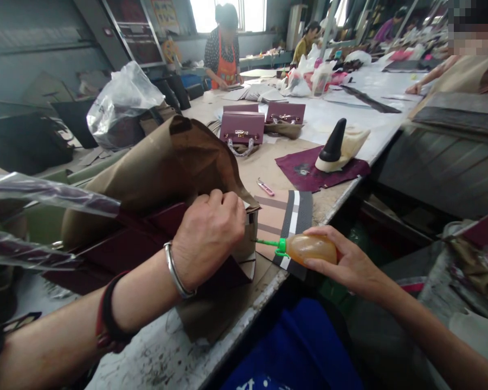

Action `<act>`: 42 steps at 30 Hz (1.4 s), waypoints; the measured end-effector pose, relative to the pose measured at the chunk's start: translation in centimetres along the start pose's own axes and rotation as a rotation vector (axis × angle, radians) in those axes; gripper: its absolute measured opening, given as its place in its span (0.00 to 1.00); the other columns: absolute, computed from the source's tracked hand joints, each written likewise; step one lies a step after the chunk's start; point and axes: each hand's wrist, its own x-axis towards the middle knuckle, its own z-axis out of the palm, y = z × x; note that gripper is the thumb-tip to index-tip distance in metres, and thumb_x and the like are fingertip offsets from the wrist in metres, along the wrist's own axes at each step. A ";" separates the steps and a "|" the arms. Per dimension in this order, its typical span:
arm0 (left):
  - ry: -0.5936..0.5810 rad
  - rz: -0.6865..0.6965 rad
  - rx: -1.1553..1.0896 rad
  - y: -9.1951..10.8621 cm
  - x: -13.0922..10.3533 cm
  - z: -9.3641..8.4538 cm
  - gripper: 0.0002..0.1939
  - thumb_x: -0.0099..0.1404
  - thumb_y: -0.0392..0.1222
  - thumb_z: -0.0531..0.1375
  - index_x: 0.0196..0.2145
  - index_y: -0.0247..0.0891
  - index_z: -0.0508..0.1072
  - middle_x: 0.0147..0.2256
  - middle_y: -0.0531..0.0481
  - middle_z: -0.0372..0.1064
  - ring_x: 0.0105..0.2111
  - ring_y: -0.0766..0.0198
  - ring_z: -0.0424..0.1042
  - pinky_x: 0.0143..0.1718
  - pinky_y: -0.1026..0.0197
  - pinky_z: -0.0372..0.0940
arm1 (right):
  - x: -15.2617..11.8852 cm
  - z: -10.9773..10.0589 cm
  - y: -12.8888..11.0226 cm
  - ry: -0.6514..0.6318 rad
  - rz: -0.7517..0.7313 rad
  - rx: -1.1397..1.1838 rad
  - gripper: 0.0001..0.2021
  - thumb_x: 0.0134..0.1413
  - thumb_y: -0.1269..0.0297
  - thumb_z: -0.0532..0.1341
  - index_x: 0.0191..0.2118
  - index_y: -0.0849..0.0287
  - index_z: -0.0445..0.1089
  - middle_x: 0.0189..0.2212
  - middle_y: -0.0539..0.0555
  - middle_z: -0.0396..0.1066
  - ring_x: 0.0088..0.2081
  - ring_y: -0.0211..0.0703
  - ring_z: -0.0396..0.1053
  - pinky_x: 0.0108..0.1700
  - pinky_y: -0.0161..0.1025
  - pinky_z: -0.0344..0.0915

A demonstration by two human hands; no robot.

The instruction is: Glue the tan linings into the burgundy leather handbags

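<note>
My left hand [209,235] is closed on the edge of a maroon handbag [106,260], its fingers curled at the opening near the brown lining [146,168]. Exactly what the fingertips pinch is hidden. In my right hand [350,260] lies a squeeze bottle [312,249] of amber liquid, held on its side. Its thin green nozzle points left, and the tip is at the bag's open corner; whether it touches cannot be made out. A plastic-wrapped handle [44,195] sticks out at the bag's left.
A striped strip of material [296,216] and a small pink-handled thread snipper [265,187] lie on the table. Beyond are a black cone [334,142] on maroon cloth [293,162], finished maroon handbags [242,127] and a plastic bag [124,103]. Other people work around the table.
</note>
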 end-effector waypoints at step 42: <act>0.011 0.002 0.027 1.5 -3.6 -3.7 0.14 0.56 0.24 0.48 0.36 0.31 0.70 0.25 0.46 0.60 0.23 0.55 0.64 0.19 0.59 0.56 | 0.0 0.4 0.5 -0.175 -0.023 -0.160 0.18 0.51 0.54 0.61 0.47 0.54 0.62 0.43 0.53 0.65 0.43 0.47 0.66 0.46 0.44 0.64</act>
